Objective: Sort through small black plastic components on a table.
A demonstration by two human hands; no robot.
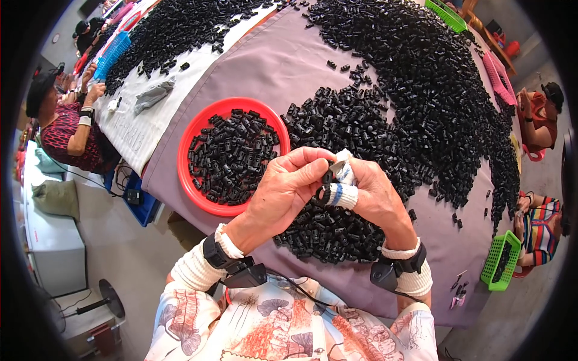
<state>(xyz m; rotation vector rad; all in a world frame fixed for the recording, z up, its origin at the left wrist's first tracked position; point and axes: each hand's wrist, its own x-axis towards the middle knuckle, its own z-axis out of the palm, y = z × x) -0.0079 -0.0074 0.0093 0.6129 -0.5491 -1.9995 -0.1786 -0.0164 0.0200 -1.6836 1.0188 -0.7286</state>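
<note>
My left hand (278, 194) and my right hand (374, 191) meet in front of my chest, above the near pile of small black plastic pieces (325, 234). Between the fingertips is one small black plastic piece (328, 176); its far side is hidden. My left thumb and index finger pinch it. The right fingers are curled in against the same spot, with white, blue-striped finger wraps (342, 195) on some of them. Just left of my hands, a round red basin (188, 180) holds many more black pieces.
A mauve cloth (241, 78) covers the table, with a large heap of black pieces (433, 78) spreading far right. Green basket (490, 283) and pink basket (490, 72) line the right edge. Other people sit left (72, 129) and right (542, 231). A blue basket (111, 57) stands far left.
</note>
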